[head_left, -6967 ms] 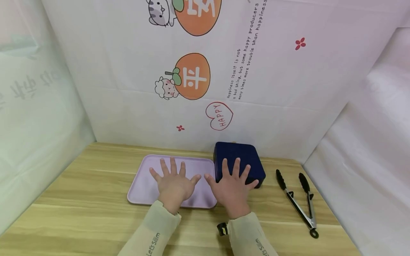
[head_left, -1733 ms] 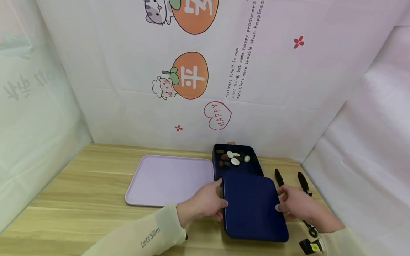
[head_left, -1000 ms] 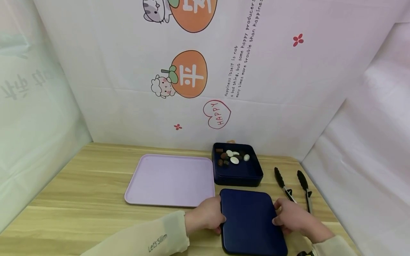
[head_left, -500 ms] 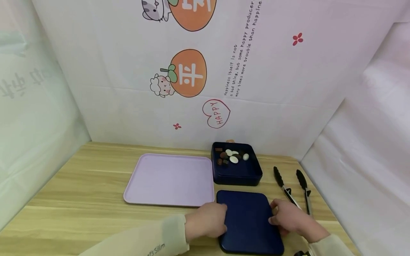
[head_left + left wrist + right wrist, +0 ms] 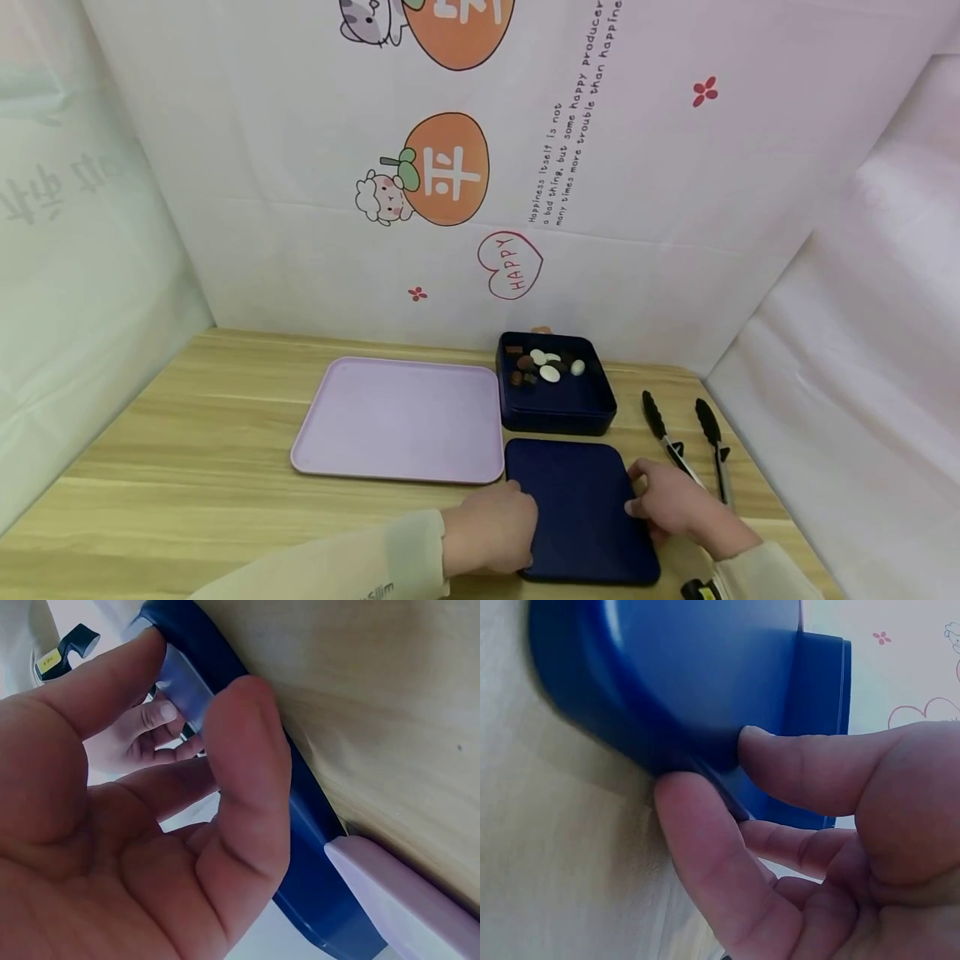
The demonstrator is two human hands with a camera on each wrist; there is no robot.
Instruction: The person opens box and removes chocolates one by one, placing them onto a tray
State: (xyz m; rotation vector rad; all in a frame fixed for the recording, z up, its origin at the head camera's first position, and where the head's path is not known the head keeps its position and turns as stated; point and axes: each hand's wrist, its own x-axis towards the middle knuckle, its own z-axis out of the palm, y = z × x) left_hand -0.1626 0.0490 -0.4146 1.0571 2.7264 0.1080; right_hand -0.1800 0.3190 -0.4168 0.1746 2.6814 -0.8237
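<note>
A dark blue square lid [image 5: 577, 508] lies flat on the table in front of its box. My left hand [image 5: 495, 527] is at its left side, and in the left wrist view the thumb and index finger curl at the lid's edge [image 5: 307, 817]. On the other side my right hand [image 5: 669, 504] holds the lid's right edge, thumb on top and index finger against the side wall in the right wrist view. Behind the lid stands the uncovered dark blue box [image 5: 558, 423], with several white egg-shaped pieces [image 5: 550, 374] and brown pieces [image 5: 525, 363] inside.
A pale purple tray [image 5: 401, 421] lies left of the box and lid. Metal tongs with black tips [image 5: 708, 422] lie spread at the right, partly behind the right hand. A printed white cloth [image 5: 315, 275] hangs along the table's back edge.
The lid came off the box, was carried toward the person and set down on the table. Over the last half second it has shifted slightly toward the box, both hands staying at its sides.
</note>
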